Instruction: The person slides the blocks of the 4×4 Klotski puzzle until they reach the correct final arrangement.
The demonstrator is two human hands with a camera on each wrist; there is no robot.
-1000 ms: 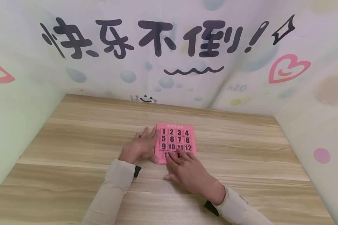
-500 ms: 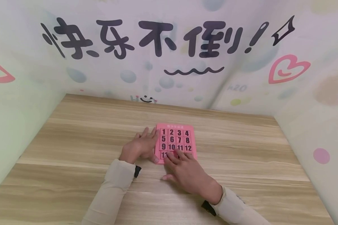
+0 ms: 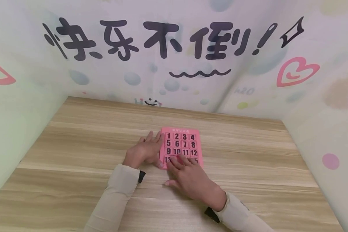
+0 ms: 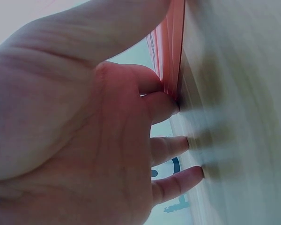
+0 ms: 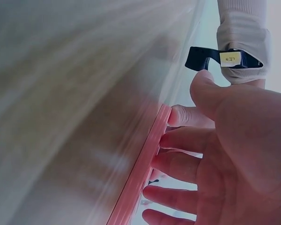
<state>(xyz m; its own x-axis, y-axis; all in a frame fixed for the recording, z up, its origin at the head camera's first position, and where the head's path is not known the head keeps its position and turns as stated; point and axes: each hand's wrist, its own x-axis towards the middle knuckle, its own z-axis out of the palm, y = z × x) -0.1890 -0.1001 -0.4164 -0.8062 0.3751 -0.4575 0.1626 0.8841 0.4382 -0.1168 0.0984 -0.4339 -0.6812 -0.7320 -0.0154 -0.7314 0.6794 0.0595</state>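
Observation:
A pink sliding number puzzle point(image 3: 181, 144) lies flat on the table, its upper three rows showing 1 to 12 in order. In the bottom row, the 13 tile is partly covered at the left, and a tile ending in 5 peeks out at the right; fingers hide the middle. My left hand point(image 3: 145, 150) rests against the puzzle's left edge, thumb at the lower left corner, fingers spread. Nearly straight fingertips of my right hand point(image 3: 192, 180) press on the bottom row, thumb held apart. In the left wrist view, two fingers touch the puzzle's side point(image 4: 173, 51).
The wood-grain table point(image 3: 84, 138) extends around the puzzle. White printed sheets point(image 3: 150, 77) with black characters and coloured drawings stand behind it and on both sides. A black wrist strap point(image 5: 213, 58) and a light sleeve point(image 5: 243, 33) appear in the right wrist view.
My right hand has shifted slightly left, and the 13 tile has slid left along the bottom row. A tile ending in 5 now shows at the right. My left hand stays in place.

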